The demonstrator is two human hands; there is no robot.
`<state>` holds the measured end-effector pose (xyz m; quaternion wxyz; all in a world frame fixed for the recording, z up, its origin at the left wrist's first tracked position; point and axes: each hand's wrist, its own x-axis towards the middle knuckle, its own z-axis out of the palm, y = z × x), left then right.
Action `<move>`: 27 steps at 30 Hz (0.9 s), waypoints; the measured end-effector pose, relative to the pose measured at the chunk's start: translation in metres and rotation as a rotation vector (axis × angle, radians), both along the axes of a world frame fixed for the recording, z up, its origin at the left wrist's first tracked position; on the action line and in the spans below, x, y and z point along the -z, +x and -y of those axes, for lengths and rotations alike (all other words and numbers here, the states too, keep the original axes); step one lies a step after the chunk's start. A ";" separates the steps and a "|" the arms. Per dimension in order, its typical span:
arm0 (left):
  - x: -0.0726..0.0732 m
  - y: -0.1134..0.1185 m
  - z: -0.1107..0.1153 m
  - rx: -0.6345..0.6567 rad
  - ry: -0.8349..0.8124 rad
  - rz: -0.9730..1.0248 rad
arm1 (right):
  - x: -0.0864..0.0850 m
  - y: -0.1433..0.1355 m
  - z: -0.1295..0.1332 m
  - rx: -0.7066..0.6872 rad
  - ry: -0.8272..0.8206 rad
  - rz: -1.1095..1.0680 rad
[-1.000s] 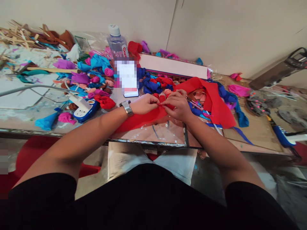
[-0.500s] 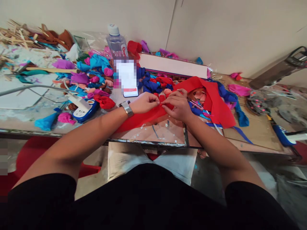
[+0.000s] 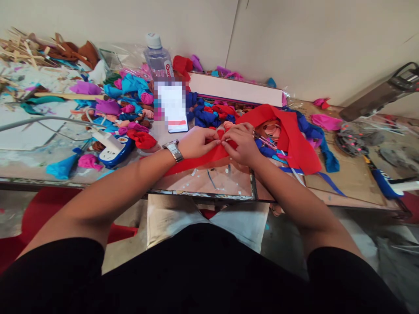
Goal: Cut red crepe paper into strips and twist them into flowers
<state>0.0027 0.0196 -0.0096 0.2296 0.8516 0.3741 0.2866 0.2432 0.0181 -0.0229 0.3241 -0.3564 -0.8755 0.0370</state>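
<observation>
A long red crepe-paper strip (image 3: 278,120) runs from the right of the table, behind and under both hands, to below my left wrist. My left hand (image 3: 199,141) is closed on the strip, thumb and fingers pinched together at its edge. Close against it, my right hand (image 3: 240,141) pinches the same strip with bent fingers. The two thumbs nearly meet. What lies between the fingertips is mostly hidden by the hands. Just behind them are crumpled blue (image 3: 204,115) and red pieces.
A lit phone (image 3: 178,126) leans against a water bottle (image 3: 159,56). Rolled coloured paper pieces lie to the left around a blue-and-white power socket (image 3: 114,152) with a cable. Wooden sticks (image 3: 28,50) are piled at far left. A dark tumbler (image 3: 376,93) leans at far right.
My left hand has shifted slightly right and its thumb now stretches toward my right thumb. My right hand has moved a little, with its fingers closer in. The red strip below my left wrist has narrowed.
</observation>
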 end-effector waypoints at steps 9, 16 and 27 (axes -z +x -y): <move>0.007 0.000 0.002 -0.026 0.209 -0.206 | 0.006 -0.002 -0.002 -0.016 -0.063 0.007; 0.009 -0.001 0.001 -0.045 0.198 -0.203 | 0.004 -0.002 -0.001 0.006 -0.097 -0.014; 0.008 0.001 0.002 0.000 0.177 -0.181 | -0.004 -0.004 0.006 -0.009 -0.071 -0.021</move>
